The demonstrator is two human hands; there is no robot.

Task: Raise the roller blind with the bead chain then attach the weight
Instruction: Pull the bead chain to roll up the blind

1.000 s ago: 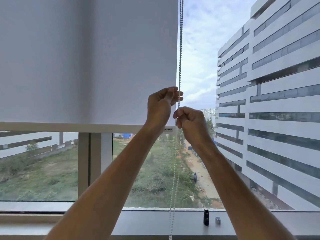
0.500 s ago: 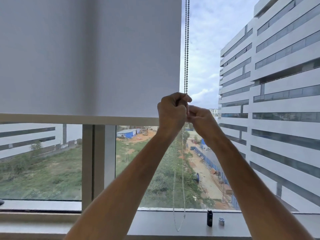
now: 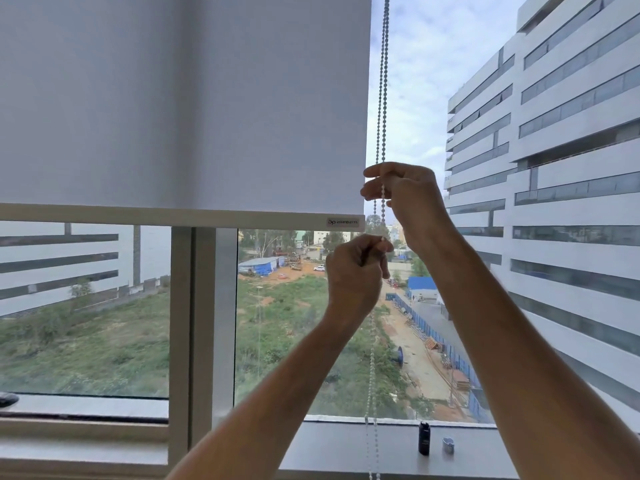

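Note:
A white roller blind (image 3: 180,105) covers the upper window; its bottom rail (image 3: 173,218) hangs a little below mid-height. The bead chain (image 3: 382,81) drops in two strands just right of the blind. My right hand (image 3: 407,195) pinches the chain at rail height, fingers loosely curled. My left hand (image 3: 355,271) is fisted on the chain lower down, below the rail's right end. The chain's loose lower part (image 3: 372,393) hangs to the sill. A small black weight (image 3: 424,438) stands upright on the sill, with a small grey clip piece (image 3: 448,445) beside it.
A grey window sill (image 3: 329,448) runs along the bottom. A vertical window frame post (image 3: 192,323) stands left of my arms. A dark object (image 3: 7,399) lies at the far left on the ledge. Outside are a large white building and open ground.
My left hand has pulled down along the chain while my right hand moved up to a higher grip. The blind's bottom rail sits higher against the window than a second ago.

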